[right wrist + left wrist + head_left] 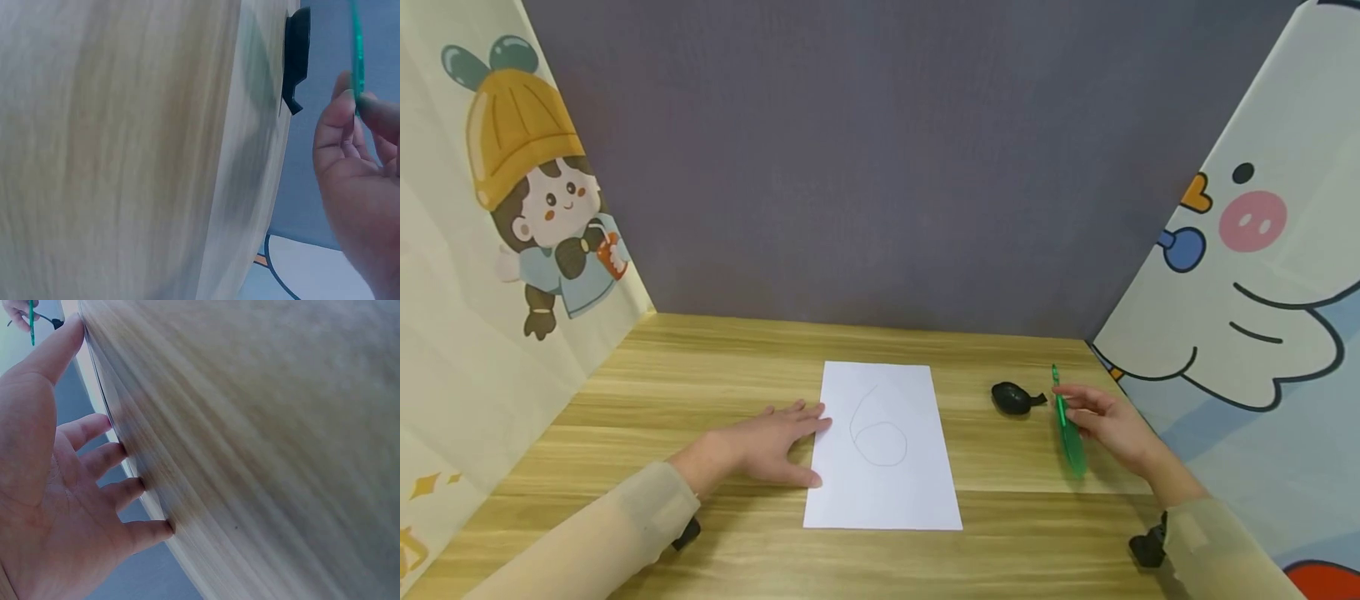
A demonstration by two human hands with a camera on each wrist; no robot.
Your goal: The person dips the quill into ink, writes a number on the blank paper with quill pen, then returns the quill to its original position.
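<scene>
A white sheet of paper [917, 492] lies on the table, with a thin line drawing shaped like a 6 on it. My left hand [778, 446] rests spread at the sheet's left edge, its thumb and some fingertips touching the paper; the left wrist view shows this hand [69, 481] with straight fingers on the tabletop. My right hand [1108, 425] pinches a thin, translucent green piece [1072, 442], narrow at the top and wider below, whose exact kind I cannot tell. The right wrist view shows the green piece [357, 50] between thumb and fingers of the hand [362, 169].
Left of the right hand lies a black, rounded object [1012, 398] with a short bent tail. A wood-grain table [700, 358] meets a grey back panel [865, 167]. Cartoon-printed sheets hang along the left [445, 292] and right [1300, 467] sides.
</scene>
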